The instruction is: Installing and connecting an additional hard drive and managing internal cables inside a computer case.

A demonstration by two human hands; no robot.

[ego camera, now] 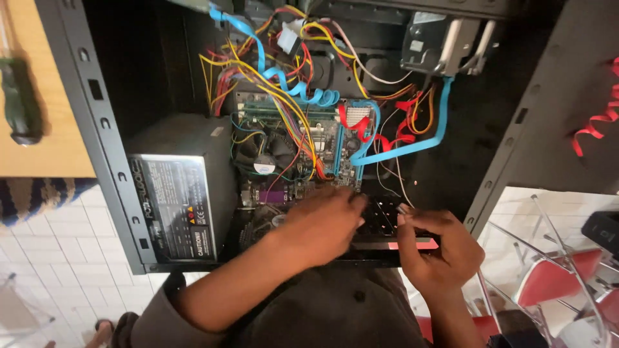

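Both the left hand (320, 222) and right hand (438, 248) seemingly touch the computer case (380, 241) edge.

Around the open computer case

A green-handled screwdriver (19, 100) lies on a wooden tabletop (48, 138) at the upper left, above a strip of striped fabric (35, 196) and a white tiled floor (58, 258). At the right, a red coiled cable (599, 119) hangs over a dark panel (567, 109), and red-seated chairs with metal frames (554, 283) stand beside a black object (603, 229) at the frame's edge.
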